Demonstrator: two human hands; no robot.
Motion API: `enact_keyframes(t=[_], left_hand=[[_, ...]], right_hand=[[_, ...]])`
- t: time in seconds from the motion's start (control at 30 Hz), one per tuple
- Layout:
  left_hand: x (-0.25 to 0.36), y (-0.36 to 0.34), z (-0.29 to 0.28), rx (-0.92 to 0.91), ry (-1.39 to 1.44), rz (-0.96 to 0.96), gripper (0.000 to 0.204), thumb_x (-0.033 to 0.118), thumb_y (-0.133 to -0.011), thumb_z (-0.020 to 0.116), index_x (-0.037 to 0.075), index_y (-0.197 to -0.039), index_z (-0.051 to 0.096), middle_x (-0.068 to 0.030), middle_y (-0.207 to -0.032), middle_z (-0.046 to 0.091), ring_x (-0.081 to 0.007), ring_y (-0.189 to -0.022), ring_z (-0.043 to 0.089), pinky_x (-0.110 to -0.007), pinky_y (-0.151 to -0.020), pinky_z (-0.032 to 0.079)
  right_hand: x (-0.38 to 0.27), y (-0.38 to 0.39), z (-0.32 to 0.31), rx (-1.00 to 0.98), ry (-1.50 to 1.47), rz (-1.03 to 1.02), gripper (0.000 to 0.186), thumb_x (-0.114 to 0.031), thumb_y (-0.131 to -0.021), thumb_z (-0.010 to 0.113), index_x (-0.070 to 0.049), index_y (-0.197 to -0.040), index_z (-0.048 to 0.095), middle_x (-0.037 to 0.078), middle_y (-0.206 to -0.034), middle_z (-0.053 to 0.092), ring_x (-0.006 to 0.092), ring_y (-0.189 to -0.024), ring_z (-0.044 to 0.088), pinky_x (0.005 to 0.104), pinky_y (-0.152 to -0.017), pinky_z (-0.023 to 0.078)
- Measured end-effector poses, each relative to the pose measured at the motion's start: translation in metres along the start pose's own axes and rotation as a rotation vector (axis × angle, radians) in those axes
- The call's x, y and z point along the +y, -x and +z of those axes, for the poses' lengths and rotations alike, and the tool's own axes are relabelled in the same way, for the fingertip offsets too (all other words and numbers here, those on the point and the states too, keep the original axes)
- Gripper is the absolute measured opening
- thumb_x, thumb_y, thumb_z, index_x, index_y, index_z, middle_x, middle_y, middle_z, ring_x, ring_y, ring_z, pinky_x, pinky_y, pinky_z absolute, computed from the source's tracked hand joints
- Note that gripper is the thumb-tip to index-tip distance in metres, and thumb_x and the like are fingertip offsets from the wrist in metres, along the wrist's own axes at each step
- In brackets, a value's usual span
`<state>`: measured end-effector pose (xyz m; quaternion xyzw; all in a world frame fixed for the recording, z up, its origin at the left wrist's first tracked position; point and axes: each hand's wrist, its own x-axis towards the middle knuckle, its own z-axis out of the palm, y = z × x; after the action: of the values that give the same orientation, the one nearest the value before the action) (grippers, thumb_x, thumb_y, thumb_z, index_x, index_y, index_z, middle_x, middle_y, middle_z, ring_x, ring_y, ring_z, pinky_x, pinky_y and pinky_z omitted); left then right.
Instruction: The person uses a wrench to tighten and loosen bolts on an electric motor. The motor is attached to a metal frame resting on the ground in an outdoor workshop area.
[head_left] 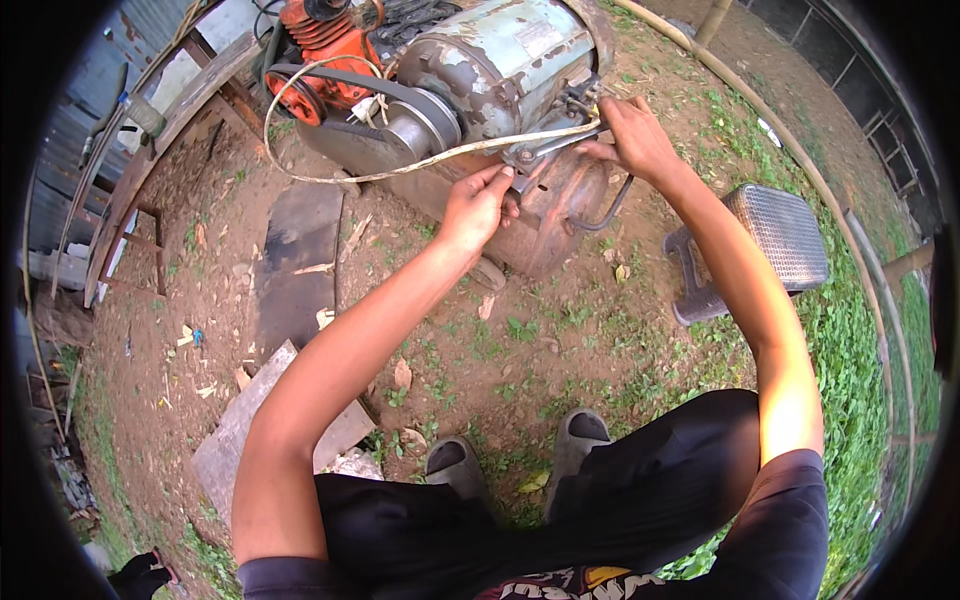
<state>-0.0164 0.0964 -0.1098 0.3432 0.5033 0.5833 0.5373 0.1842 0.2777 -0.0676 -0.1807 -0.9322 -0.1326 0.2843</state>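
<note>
My left hand (480, 208) is closed on a small dark metal part (520, 185) at the front of the rusty compressor tank (555, 235), below a metal fitting. My right hand (630, 140) is closed at the metal fittings beside the grey, flaking motor (480, 75); what its fingers hold is hard to make out. A pale cable (350, 176) loops across the front and runs to near my right hand. A black belt (380, 87) links the red pump head (315, 45) and a silver pulley (415, 130). A curved dark bar (610, 215) juts from the tank.
A woven-top plastic stool (770, 230) stands at right. Flat boards (290, 270) lie on the dirt at left, near a wooden frame (140, 200). A long pole (790, 130) curves along the right. Dark clothing, apparently another person's (140, 570), shows at lower left.
</note>
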Motion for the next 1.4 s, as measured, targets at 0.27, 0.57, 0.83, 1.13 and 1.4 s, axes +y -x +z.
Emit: enact_keyframes(t=[0.27,0.57,0.83,1.13,1.4], left_hand=[[-0.004,0.000,-0.003,-0.032,-0.018,0.031,0.025,0.026,-0.098,0.050,0.004,-0.104,0.060,0.0021,-0.071,0.056,-0.0051,-0.061,0.052,-0.022,-0.055,0.040],[-0.001,-0.002,-0.001,-0.052,0.132,-0.043,0.021,0.020,-0.098,0.049,0.002,-0.102,0.059,0.0009,-0.077,0.056,-0.0063,-0.062,0.051,-0.022,-0.055,0.039],[0.003,-0.001,0.005,0.008,0.203,-0.079,0.019,0.016,-0.098,0.045,0.002,-0.101,0.059,-0.0007,-0.080,0.056,-0.0078,-0.064,0.049,-0.022,-0.057,0.039],[0.001,-0.007,0.011,0.059,0.272,-0.090,0.017,0.013,-0.099,0.043,0.001,-0.096,0.055,-0.0019,-0.072,0.050,-0.0093,-0.059,0.046,-0.024,-0.055,0.039],[0.004,-0.003,0.007,0.038,0.226,-0.078,0.018,0.013,-0.099,0.043,0.001,-0.095,0.056,-0.0009,-0.074,0.051,-0.0084,-0.061,0.046,-0.024,-0.056,0.038]], right_hand=[[-0.042,0.006,-0.029,-0.185,-0.317,-0.025,0.026,-0.026,-0.087,0.061,-0.016,-0.111,0.061,0.011,-0.100,0.062,0.0329,-0.091,0.061,0.0414,-0.076,0.051],[-0.043,0.004,-0.038,-0.171,-0.417,0.015,0.030,-0.015,-0.084,0.064,-0.017,-0.115,0.066,0.015,-0.100,0.062,0.0340,-0.090,0.062,0.0407,-0.077,0.051],[-0.050,0.010,-0.036,-0.054,-0.281,-0.047,0.032,-0.015,-0.082,0.066,-0.016,-0.115,0.067,0.015,-0.094,0.063,0.0323,-0.085,0.062,0.0410,-0.075,0.050],[-0.048,0.002,-0.044,-0.072,-0.440,0.097,0.024,-0.016,-0.084,0.068,-0.005,-0.106,0.069,0.015,-0.084,0.061,0.0288,-0.076,0.061,0.0369,-0.066,0.046],[-0.110,-0.001,-0.075,-0.297,-0.593,0.512,0.022,-0.019,-0.083,0.067,-0.002,-0.097,0.070,0.021,-0.077,0.066,0.0308,-0.071,0.067,0.0388,-0.066,0.051]])
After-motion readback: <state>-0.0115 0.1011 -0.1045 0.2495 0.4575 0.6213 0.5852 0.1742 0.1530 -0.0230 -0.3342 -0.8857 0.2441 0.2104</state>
